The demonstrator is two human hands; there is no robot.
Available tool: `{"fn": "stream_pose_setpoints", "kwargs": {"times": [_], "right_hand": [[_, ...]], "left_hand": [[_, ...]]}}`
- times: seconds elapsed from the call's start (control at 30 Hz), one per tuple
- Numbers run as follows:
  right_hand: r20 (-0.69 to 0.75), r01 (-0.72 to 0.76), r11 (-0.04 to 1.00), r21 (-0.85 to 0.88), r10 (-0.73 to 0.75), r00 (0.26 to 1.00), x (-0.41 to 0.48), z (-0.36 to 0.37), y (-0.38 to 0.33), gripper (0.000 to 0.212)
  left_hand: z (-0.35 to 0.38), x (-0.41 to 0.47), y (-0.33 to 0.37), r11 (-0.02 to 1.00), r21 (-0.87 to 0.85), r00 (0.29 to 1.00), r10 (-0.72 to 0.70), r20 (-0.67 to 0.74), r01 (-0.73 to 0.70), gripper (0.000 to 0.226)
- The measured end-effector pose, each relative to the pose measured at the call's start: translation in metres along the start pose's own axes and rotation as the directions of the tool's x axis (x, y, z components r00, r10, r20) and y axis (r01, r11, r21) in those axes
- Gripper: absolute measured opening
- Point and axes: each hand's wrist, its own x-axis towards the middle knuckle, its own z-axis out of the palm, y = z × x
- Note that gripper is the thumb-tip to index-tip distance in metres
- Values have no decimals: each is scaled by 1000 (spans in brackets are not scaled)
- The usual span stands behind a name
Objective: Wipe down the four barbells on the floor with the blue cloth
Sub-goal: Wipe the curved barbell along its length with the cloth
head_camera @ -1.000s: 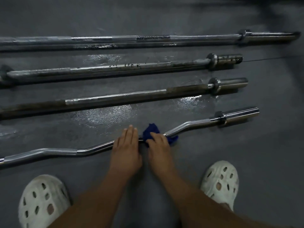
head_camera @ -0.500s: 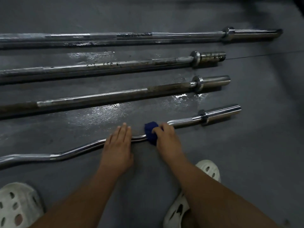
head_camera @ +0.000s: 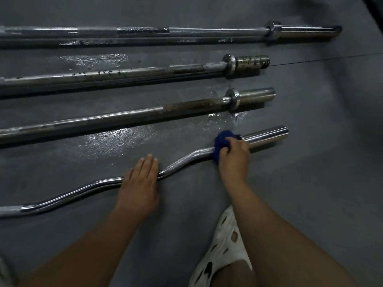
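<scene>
On matte grey floor (head_camera: 310,193): wavy chrome curl barbell (head_camera: 182,161), polished, knurled at bend, smooth sleeve at right end. Bunched dark-blue cloth (head_camera: 219,143) on shaft beside sleeve; right hand (head_camera: 235,157) fingers curled round cloth. Flat on shaft: left hand (head_camera: 138,183), fingers straight, pressed together. Beyond curl barbell: three straight tarnished steel barbells (head_camera: 132,113).

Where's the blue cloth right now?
In the head view it is right of the middle: the blue cloth is bunched in the right hand, on the nearest, curvy barbell, next to its thick shiny end.
</scene>
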Motion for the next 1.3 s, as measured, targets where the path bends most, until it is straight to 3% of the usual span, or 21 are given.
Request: {"fn": "stream_pose_setpoints", "kwargs": {"times": [0.07, 0.2, 0.33, 0.47, 0.57, 0.63, 0.87, 1.0, 1.03, 1.13, 1.23, 1.3], "right_hand": [[96, 128, 991, -46, -124, 988, -1, 0, 2, 33], [13, -82, 996, -38, 83, 996, 4, -8, 17, 36], [84, 113, 987, -111, -104, 991, -22, 2, 8, 41], [55, -99, 994, -49, 102, 993, -9, -10, 11, 40], [195, 94, 993, -69, -79, 978, -36, 0, -22, 40], [286, 181, 983, -24, -167, 944, -61, 16, -46, 41], [487, 279, 960, 30, -258, 834, -153, 64, -111, 41], [714, 335, 929, 156, -341, 612, -185, 76, -154, 46], [710, 335, 926, 175, -354, 609, -191, 76, -163, 47], [616, 302, 937, 177, -345, 709, -198, 67, -177, 47], [633, 393, 917, 70, -345, 693, -192, 56, -177, 42], [631, 415, 909, 34, -341, 697, -187, 54, -177, 40]], "left_hand": [[3, 1, 1, 1000, 3, 1000, 15, 1, -15, 98], [3, 2, -1, 1000, 13, 1000, 16, -10, -16, 100], [2, 2, -6, 1000, 12, 1000, 17, -5, -17, 101], [-3, -4, -13, 1000, 20, 1000, -6, -31, 7, 90], [-8, -11, -20, 1000, 17, 999, -26, -30, 27, 91], [-14, -18, -26, 999, 20, 999, -37, -34, 38, 92], [-40, -71, -79, 989, 63, 991, -131, -15, 131, 91], [-56, -108, -102, 980, 34, 980, -196, -34, 197, 82], [-60, -116, -105, 980, 13, 978, -196, -64, 198, 81], [-71, -135, -111, 969, -30, 966, -248, -78, 246, 80], [-72, -147, -118, 957, -84, 948, -288, -135, 278, 82], [-70, -149, -119, 952, -80, 949, -302, -93, 295, 82]]}}
